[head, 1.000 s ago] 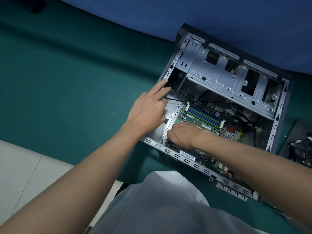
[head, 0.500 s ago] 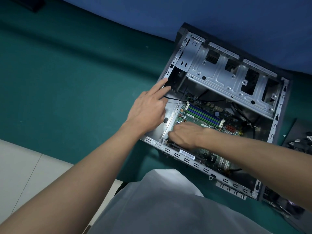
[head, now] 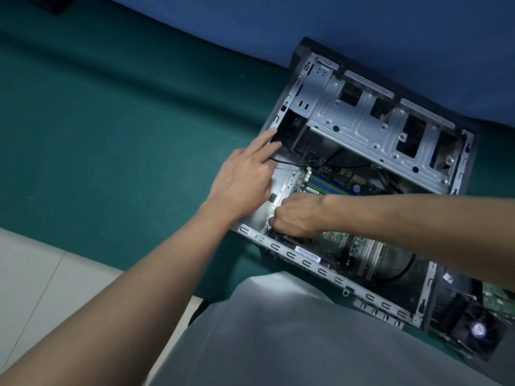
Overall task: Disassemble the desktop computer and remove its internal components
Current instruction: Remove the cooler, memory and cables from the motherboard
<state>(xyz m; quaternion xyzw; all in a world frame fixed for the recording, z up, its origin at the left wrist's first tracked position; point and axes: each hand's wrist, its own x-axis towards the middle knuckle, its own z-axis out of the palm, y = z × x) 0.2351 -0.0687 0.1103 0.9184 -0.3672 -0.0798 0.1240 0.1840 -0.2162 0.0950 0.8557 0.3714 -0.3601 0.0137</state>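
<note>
Now case holds motherboard; left hand lies flat on case, right hand seemingly grips motherboard.

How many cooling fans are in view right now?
1. The fan sits on a loose card outside the case, past its near right corner. None shows inside, but the right arm covers part of the motherboard.

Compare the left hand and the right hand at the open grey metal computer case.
The left hand lies flat with straight fingers; the right hand is curled, knuckles up. The left hand rests on the grey metal computer case's side rim; the right hand reaches inside, at the green motherboard's left edge, its hold hidden. Both are bare.
</note>
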